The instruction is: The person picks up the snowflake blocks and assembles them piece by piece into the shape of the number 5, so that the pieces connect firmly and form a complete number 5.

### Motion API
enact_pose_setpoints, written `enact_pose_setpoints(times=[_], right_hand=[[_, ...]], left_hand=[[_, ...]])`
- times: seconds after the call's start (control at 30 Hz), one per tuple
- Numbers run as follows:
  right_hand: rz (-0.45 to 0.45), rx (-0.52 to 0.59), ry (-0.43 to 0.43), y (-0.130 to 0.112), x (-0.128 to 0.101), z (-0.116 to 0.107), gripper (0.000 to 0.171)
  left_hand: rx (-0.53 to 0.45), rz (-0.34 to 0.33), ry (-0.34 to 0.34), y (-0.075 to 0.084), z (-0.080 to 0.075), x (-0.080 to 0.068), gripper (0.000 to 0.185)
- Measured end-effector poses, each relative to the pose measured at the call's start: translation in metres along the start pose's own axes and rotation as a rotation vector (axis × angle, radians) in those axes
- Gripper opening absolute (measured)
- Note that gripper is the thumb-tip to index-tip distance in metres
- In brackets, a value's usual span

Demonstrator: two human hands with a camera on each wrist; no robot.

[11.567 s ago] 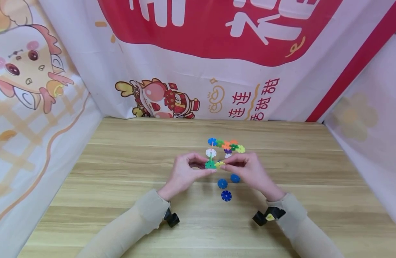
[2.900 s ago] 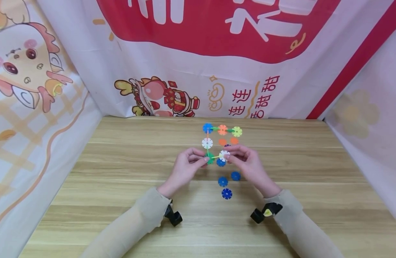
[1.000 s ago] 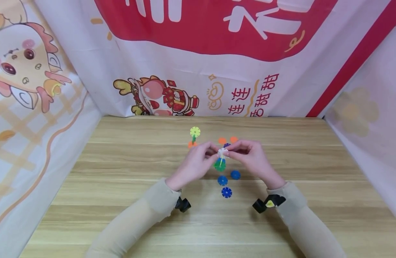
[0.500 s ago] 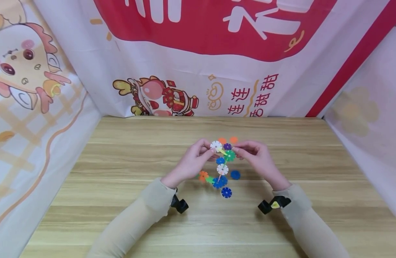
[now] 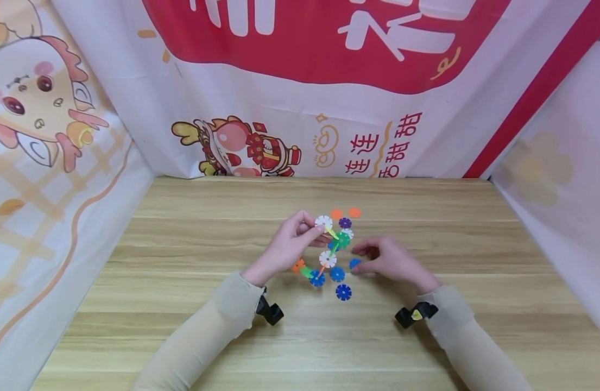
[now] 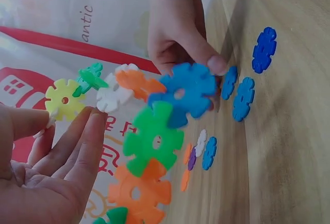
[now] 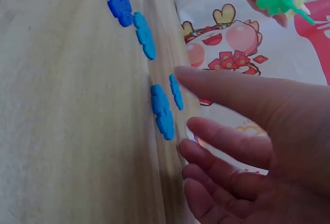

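Note:
My left hand [image 5: 318,228] pinches the top of a chain of snowflake discs [image 5: 327,259] and holds it above the wooden table [image 5: 182,260]. The chain hangs down through white, green, white, blue and orange pieces. In the left wrist view my fingers [image 6: 77,131] pinch it near a yellow disc [image 6: 64,99]. My right hand [image 5: 360,259] is low on the table, its fingertips at a loose blue disc [image 5: 355,263]. In the right wrist view the thumb [image 7: 232,92] and fingers are spread apart beside that blue disc [image 7: 175,91].
Two more loose blue discs [image 5: 336,273] [image 5: 343,292] lie near the front. Two orange discs [image 5: 336,214] [image 5: 354,212] and a purple disc [image 5: 345,222] lie behind the chain. Printed cloth walls [image 5: 84,136] close off the back and both sides.
The chain was turned over, so its long part now hangs down. My right hand let go of it and dropped to the table beside the blue disc. My left hand alone holds the chain.

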State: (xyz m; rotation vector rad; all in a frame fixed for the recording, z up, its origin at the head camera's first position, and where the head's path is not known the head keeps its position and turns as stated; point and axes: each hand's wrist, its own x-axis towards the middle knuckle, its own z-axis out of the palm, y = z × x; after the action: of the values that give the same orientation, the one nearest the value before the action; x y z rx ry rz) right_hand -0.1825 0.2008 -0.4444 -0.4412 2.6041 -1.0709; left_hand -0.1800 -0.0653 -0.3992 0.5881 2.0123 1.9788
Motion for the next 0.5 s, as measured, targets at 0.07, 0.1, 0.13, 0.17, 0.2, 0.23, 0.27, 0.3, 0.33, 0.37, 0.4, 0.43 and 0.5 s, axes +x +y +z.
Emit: enact_pose_setpoints(times=[0.07,0.1,0.13,0.17,0.2,0.23,0.27,0.3,0.33,0.37,0.4,0.43,0.5], right_hand=[[0.004,-0.027,-0.011,-0.0006,0.0003,0.0021,0.037],[0.010,-0.033,-0.013,-0.0016,0.0002,0.0026,0.035],[0.009,-0.040,-0.013,-0.0026,0.0003,0.0030,0.032],[0.009,-0.044,-0.013,-0.0033,0.0006,0.0034,0.030],[0.007,-0.045,-0.013,-0.0038,0.0009,0.0038,0.027],[0.006,-0.044,-0.014,-0.0046,0.0011,0.0039,0.026],[0.009,-0.041,-0.016,-0.0049,0.0013,0.0042,0.025],[0.013,-0.031,-0.020,-0.0052,0.0014,0.0043,0.025],[0.015,-0.013,-0.025,-0.0050,0.0018,0.0045,0.024],[0.012,0.011,-0.030,-0.0048,0.0023,0.0045,0.023],[0.012,0.038,-0.035,-0.0051,0.0027,0.0042,0.023],[0.013,0.063,-0.037,-0.0053,0.0033,0.0037,0.023],[0.010,0.111,-0.041,-0.0060,0.0047,0.0020,0.023]], left_hand=[[-0.005,-0.004,-0.005,0.0024,0.0008,-0.0012,0.023],[-0.007,-0.005,-0.007,0.0024,0.0011,-0.0012,0.023],[-0.002,-0.005,-0.007,0.0024,0.0013,-0.0013,0.023],[0.006,-0.005,-0.006,0.0027,0.0015,-0.0014,0.022],[0.014,-0.007,-0.006,0.0033,0.0017,-0.0017,0.021],[0.019,-0.009,-0.006,0.0039,0.0019,-0.0019,0.021],[0.025,-0.011,-0.008,0.0040,0.0018,-0.0020,0.021],[0.032,-0.008,-0.007,0.0008,0.0013,-0.0012,0.021],[0.037,-0.011,-0.006,0.0006,0.0011,-0.0014,0.021],[0.043,-0.014,-0.002,0.0005,0.0011,-0.0016,0.021],[0.045,-0.017,0.002,0.0000,0.0010,-0.0016,0.022],[0.048,-0.019,0.006,-0.0004,0.0010,-0.0016,0.022],[0.052,-0.024,0.014,-0.0011,0.0008,-0.0015,0.024]])
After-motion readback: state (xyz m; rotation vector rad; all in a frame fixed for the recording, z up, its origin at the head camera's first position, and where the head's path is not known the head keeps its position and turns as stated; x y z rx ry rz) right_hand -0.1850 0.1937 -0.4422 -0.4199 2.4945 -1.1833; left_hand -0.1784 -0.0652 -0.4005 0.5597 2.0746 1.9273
